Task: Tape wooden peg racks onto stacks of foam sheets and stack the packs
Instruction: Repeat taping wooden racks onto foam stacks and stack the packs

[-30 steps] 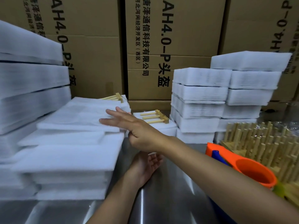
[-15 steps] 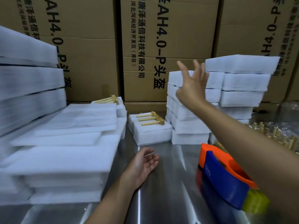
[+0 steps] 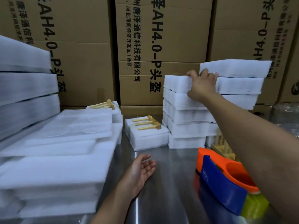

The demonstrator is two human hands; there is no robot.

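Cardboard boxes (image 3: 161, 46) with black print fill the background behind a shiny steel table (image 3: 169, 183). On the left of the table, large white foam sheets (image 3: 56, 159) lie in loose, uneven piles, with taller foam stacks at the far left edge.

Near the middle, toward the back, sits a small foam pack (image 3: 148, 139) with a wooden peg rack (image 3: 148, 123) lying flat on top, its three pegs pointing left. A second rack (image 3: 103, 104) lies on another small pack further back and to the left, partly hidden behind the sheets.

To the right stands a tall stack (image 3: 186, 120) of foam packs, with another column (image 3: 239, 84) touching it on its right and rising one layer higher.

The right hand (image 3: 202, 84) reaches up to the top pack (image 3: 176, 83) of the left column. Its palm lies against the front face, and its fingers and thumb hook over the upper edge, grasping the pack.

The left hand (image 3: 140, 170) rests on the table in front of the small pack, palm up, fingers relaxed and loosely spread, holding nothing.

At the lower right, under the right forearm, sits an orange and blue tape dispenser (image 3: 223, 186), blurred. Just behind it, loose wooden racks (image 3: 221, 144) show partly beside the forearm.
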